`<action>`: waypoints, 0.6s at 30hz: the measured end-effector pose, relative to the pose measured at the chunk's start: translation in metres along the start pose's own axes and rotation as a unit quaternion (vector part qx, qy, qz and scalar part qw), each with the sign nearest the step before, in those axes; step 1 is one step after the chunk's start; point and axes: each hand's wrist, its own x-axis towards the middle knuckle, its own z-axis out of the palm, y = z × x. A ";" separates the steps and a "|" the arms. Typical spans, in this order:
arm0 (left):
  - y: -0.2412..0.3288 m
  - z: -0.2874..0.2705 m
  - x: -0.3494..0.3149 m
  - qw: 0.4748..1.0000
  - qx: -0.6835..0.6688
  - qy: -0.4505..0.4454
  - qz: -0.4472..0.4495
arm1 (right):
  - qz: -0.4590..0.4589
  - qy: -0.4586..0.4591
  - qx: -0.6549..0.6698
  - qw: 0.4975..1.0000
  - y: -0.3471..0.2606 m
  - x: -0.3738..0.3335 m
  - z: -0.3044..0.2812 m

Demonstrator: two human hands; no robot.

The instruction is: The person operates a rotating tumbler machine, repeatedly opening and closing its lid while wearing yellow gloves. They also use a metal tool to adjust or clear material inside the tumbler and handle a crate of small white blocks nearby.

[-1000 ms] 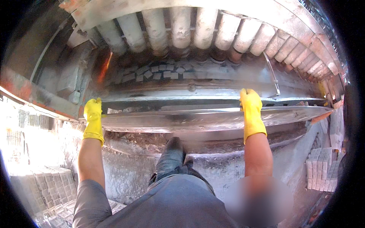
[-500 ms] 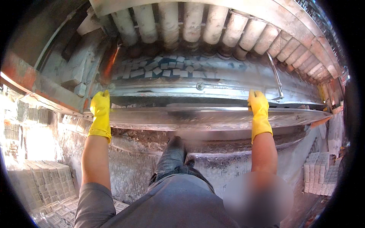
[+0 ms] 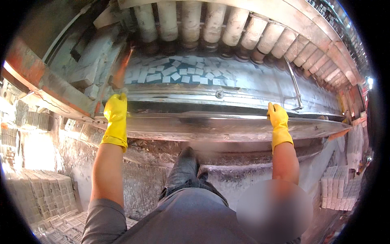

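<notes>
I have both arms stretched out in front of me, bare from the short grey sleeves to the wrists. My left hand (image 3: 115, 116) wears a yellow rubber glove, its fingers pointing up and curled forward at the tips, the cuff ending just above the wrist. My right hand (image 3: 278, 122), gloved the same, sits at about the same height, well apart from the left, its fingers bent over forward.

Bright yellow rubber gloves on left hand (image 3: 115, 118) and right hand (image 3: 278, 122); long grey-silver curved metal sheet (image 3: 211, 128); small white rectangular tiles (image 3: 178, 75) scattered on teal-grey; pale cream ribbed rollers (image 3: 203, 22).
</notes>
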 end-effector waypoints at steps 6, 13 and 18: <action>0.003 -0.007 -0.009 1.000 -0.012 -0.013 -0.023 | 0.020 -0.011 0.005 1.000 0.002 -0.007 -0.001; 0.002 -0.010 -0.011 0.999 -0.026 -0.018 -0.021 | 0.023 -0.038 -0.006 0.999 -0.003 -0.009 -0.006; -0.003 -0.002 -0.003 1.000 -0.004 -0.013 -0.004 | 0.030 -0.045 -0.027 0.998 -0.007 -0.001 -0.005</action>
